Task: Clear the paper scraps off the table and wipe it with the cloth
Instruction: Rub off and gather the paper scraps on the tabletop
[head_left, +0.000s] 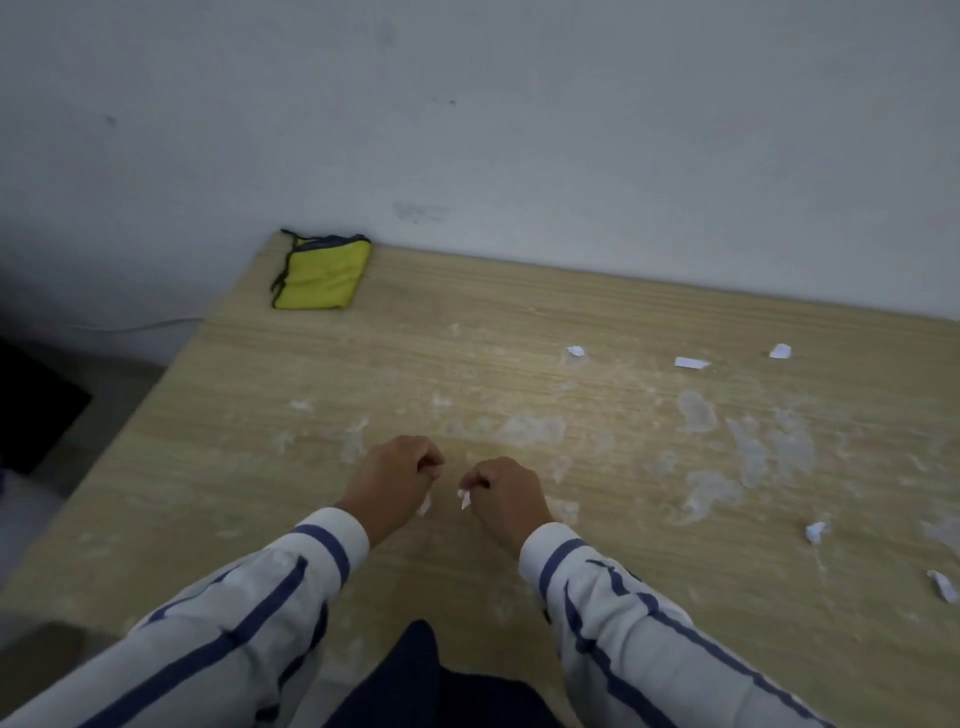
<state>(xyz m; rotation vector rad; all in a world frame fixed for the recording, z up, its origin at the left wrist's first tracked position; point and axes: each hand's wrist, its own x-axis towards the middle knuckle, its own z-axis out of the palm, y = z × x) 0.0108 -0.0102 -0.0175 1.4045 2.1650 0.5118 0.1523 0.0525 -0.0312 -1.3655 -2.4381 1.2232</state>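
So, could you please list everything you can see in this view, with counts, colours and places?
table: one, light wood, fills the foreground.
cloth: one, yellow with dark edging, table's far-left corner.
loose paper scraps: five, white, table's right side.
held scraps: two, white, one per hand.
smears: many, whitish, across the tabletop.
wall: one, pale grey, behind table.
left hand: one, near middle, pinches a scrap.
right hand: one, beside it, pinches a scrap.

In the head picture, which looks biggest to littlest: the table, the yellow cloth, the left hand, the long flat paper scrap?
1. table, biggest by far.
2. yellow cloth and left hand look alike; the hand is nearer the camera, so no ranking.
3. long flat paper scrap, smallest.
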